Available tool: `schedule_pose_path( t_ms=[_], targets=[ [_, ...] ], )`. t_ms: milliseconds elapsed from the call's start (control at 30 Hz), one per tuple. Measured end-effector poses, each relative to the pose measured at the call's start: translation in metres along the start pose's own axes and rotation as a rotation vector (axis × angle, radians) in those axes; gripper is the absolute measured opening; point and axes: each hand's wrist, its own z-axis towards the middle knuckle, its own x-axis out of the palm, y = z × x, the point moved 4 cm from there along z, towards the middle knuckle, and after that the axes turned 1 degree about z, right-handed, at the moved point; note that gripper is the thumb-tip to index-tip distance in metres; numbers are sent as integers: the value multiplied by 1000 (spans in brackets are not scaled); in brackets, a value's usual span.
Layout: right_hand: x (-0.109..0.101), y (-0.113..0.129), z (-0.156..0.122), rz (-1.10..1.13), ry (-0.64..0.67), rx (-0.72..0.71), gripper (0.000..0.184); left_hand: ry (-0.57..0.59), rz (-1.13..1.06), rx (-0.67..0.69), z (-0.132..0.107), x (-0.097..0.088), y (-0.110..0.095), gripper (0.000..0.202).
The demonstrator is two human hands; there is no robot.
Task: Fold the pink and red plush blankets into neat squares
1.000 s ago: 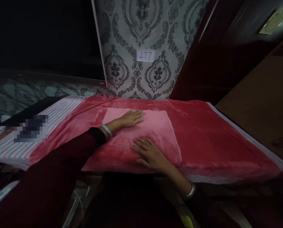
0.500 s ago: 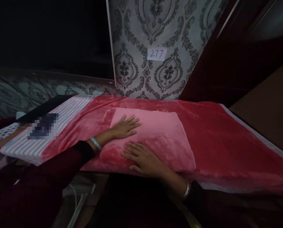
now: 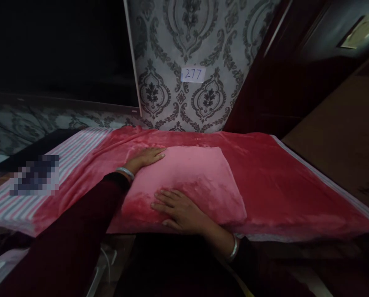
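Note:
A folded pink plush cloth (image 3: pixel 197 165) lies flat before me, its lower part a darker red-pink. My left hand (image 3: pixel 149 156) rests at its upper left edge, fingers stretched out. Palm down on its lower part, my right hand (image 3: pixel 180 210) has its fingers spread. Both hands press on the fabric without gripping it. Beneath the folded piece spreads a larger red plush blanket (image 3: pixel 271 181). A silver bracelet shows on each wrist.
A striped cloth (image 3: pixel 76 152) with a blurred-out dark item (image 3: pixel 37 175) lies at the left. Behind stand a large dark screen (image 3: pixel 57 49) and a patterned wall with a paper (image 3: pixel 193 74) reading 277. A brown panel (image 3: pixel 342 123) slants at the right.
My left hand has slid from the upper middle of the folded cloth to its left edge. The right hand stays on the lower part. The view has shifted slightly.

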Motion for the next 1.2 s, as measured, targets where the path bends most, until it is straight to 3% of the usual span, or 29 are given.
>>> schedule_pose_path(
  t_ms=[133,300,367,467,567,667,800,933,1200],
  targets=[
    [-7,3,5,-33,-15,-20,56,71,185,-61,4,-9,-11,67],
    [-24,8,-7,-48,-16,-8,57,-30,369,-35,-2,-27,-37,67],
    [-30,8,-24,-37,-33,7,54,-38,358,91,-9,-29,-62,66],
    [-32,3,-58,-11,-50,25,52,40,249,389,-22,-19,-120,63],
    [-25,-7,-86,-14,-39,56,52,130,125,676,-31,4,-181,61],
    [-16,-15,-98,-27,-31,60,54,128,97,796,-28,32,-217,60],
    [-9,-20,-98,-23,-70,54,55,19,100,837,-16,55,-222,62],
    [-6,-22,-96,-13,-104,46,54,-40,166,853,-2,54,-212,65],
    [-7,-22,-98,12,-124,58,52,-17,269,554,66,38,-206,62]
  ],
)
